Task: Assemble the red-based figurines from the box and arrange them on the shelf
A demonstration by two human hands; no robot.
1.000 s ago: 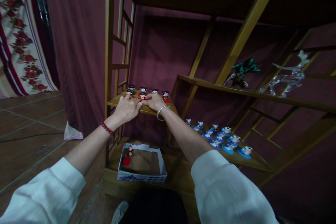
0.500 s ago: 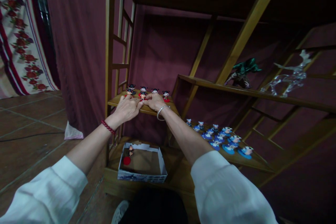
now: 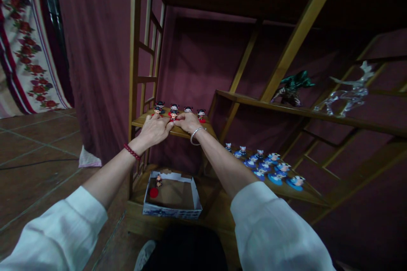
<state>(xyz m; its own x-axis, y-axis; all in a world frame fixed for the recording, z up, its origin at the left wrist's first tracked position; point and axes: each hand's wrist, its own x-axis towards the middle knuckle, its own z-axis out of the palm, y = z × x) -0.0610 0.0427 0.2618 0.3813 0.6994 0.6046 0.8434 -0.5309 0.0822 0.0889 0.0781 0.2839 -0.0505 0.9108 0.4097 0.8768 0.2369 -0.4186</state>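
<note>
Front figurine [image 3: 173, 115]: upright on the small shelf [image 3: 141, 120], between your two hands.
Your left hand [image 3: 155, 129]: at its left, fingers extended; whether they grip, cannot tell.
Your right hand [image 3: 188, 123]: close at its right, fingers bent; grip hidden.
Open box [image 3: 171, 212]: below your hands, another figurine [image 3: 159, 180] and a red disc [image 3: 154, 192] inside.

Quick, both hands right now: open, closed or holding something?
Left hand: beside the front middle figurine; grip can't be told.
Right hand: at that figurine's other side; grip can't be told.
</note>
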